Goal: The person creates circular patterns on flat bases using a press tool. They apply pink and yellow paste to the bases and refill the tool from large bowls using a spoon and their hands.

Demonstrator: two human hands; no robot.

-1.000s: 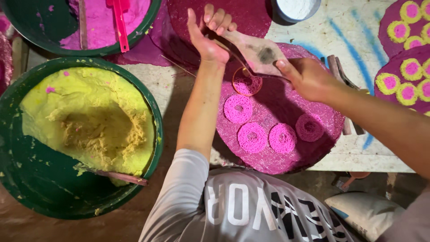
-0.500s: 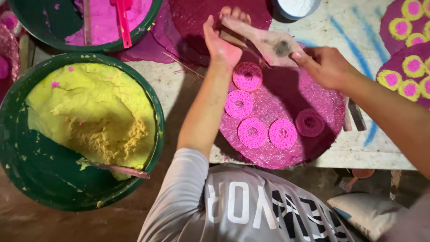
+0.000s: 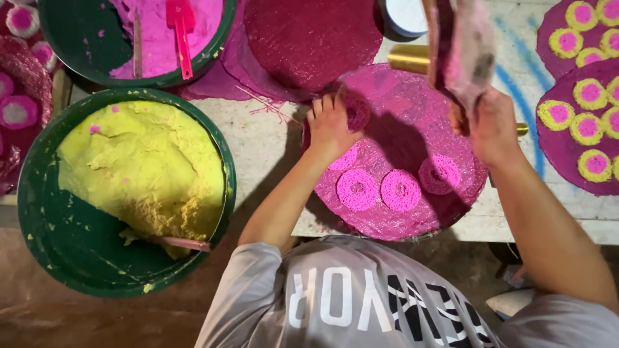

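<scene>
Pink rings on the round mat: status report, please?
Left hand pressing a pink ring on the mat. Right hand holding a pink-stained paddle up. Nothing blocking.

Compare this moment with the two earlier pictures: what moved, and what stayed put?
The right hand has lifted the pink-stained flat mould up off the round magenta mat, keeping its grip. The left hand let go of the mould and dropped onto the mat beside a new pink ring. The other pink rings, yellow paste tub and pink paste tub stayed put.
</scene>
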